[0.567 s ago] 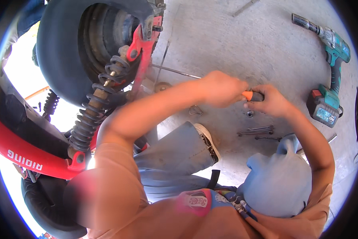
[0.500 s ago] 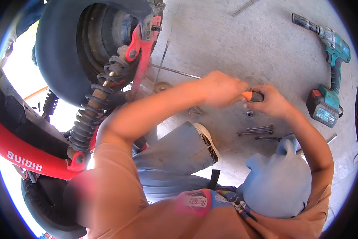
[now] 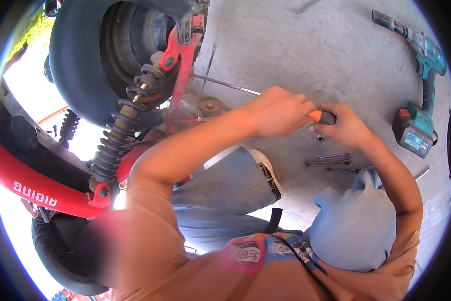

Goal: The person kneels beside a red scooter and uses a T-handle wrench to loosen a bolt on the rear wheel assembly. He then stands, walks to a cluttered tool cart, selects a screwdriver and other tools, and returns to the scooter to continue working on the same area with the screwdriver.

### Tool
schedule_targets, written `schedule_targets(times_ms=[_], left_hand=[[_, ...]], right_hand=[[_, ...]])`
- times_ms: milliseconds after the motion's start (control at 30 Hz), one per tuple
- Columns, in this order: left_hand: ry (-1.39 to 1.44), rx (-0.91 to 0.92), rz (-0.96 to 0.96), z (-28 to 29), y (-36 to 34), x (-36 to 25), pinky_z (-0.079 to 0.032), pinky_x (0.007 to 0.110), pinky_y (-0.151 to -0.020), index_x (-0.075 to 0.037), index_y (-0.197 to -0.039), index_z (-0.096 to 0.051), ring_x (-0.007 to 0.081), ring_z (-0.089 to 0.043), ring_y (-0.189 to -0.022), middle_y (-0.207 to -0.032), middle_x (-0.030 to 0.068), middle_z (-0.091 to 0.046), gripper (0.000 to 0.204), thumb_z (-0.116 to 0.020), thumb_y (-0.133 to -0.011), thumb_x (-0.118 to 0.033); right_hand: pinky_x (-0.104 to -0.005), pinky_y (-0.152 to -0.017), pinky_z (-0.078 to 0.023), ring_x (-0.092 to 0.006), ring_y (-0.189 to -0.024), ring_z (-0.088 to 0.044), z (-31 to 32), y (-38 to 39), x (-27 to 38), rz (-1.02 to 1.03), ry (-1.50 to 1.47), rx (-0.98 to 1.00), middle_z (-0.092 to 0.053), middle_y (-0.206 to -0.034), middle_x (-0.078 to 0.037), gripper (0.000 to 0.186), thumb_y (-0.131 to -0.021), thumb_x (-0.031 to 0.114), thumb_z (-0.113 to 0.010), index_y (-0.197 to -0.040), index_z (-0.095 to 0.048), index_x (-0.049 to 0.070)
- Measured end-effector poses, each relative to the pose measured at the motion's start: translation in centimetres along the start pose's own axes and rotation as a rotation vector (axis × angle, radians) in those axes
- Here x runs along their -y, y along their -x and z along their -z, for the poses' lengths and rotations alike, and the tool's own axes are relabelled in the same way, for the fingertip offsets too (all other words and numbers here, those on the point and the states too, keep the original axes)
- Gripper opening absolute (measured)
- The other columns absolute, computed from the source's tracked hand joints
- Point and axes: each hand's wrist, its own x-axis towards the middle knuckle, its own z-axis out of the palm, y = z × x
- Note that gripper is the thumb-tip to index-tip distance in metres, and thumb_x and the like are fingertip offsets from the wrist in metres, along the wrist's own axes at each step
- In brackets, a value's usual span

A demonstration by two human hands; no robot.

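Above the grey concrete floor, both hands are locked onto one implement — a long-shafted tool with an orange-and-black handle; here is the left hand, curled into a fist around it, back turned upward, hiding the front of the handle; facing it from just beside, the right hand grips the black butt end, fingers above, thumb below; the left arm is sharply bent, its forearm slanting up and across toward the right; the right arm bends too, its forearm angling up and inward — so the hands meet ahead of the chest; out past the left fist, the shaft runs to the red frame arm beside the black wheel; whether its tip touches there, one cannot tell; near the right hand lie a nut and some spanners.
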Motion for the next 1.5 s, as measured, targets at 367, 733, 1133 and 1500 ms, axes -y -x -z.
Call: schedule_targets(times_ms=[367,733,1133,1500], left_hand=[[-0.175,-0.349,0.01,3.5,4.8,-0.8,-0.047,0.04,-0.086,-0.002,-0.108,-0.059,0.0303,-0.06,-0.098,-0.096,0.0128,-0.063,0.025,-0.057,-0.093,-0.022],[-0.188,-0.635,1.061,3.5,12.2,4.4,-0.044,0.05,-0.089,0.006,-0.112,-0.047,0.0472,-0.056,-0.104,-0.111,0.0312,-0.056,0.041,-0.055,-0.081,-0.018],[-0.293,-0.542,1.341,3.3,10.7,5.9,-0.05,0.052,-0.078,0.004,-0.115,-0.044,0.0446,-0.064,-0.088,-0.093,0.0279,-0.065,0.045,-0.057,-0.078,-0.018],[-0.313,-0.576,1.359,3.2,10.1,6.0,-0.051,0.051,-0.076,0.006,-0.119,-0.041,0.0444,-0.063,-0.087,-0.092,0.0276,-0.064,0.049,-0.055,-0.076,-0.012]], right_hand=[[-0.0225,-0.037,-0.026,-0.0046,-0.046,-0.038,0.0,-1.1,-1.0,-0.199,-0.526,0.463,-0.046,-0.064,0.002,0.032,-0.08,0.017,-0.075,-0.104,-0.057,0.006],[-0.0212,-0.036,-0.025,-0.0044,-0.042,-0.037,-0.8,-0.1,-0.5,-0.167,-0.638,0.426,-0.048,-0.065,0.0,0.026,-0.081,0.014,-0.071,-0.103,-0.06,0.004],[-0.026,-0.043,-0.035,-0.0077,-0.051,-0.047,-0.1,-0.4,0.0,-0.069,-0.338,0.282,-0.054,-0.068,0.001,0.017,-0.079,0.016,-0.072,-0.09,-0.065,0.006],[-0.0296,-0.066,-0.045,-0.0128,-0.069,-0.054,-0.6,0.3,0.7,0.024,-0.122,0.136,-0.059,-0.075,-0.003,0.021,-0.077,0.016,-0.069,-0.095,-0.066,0.005]])
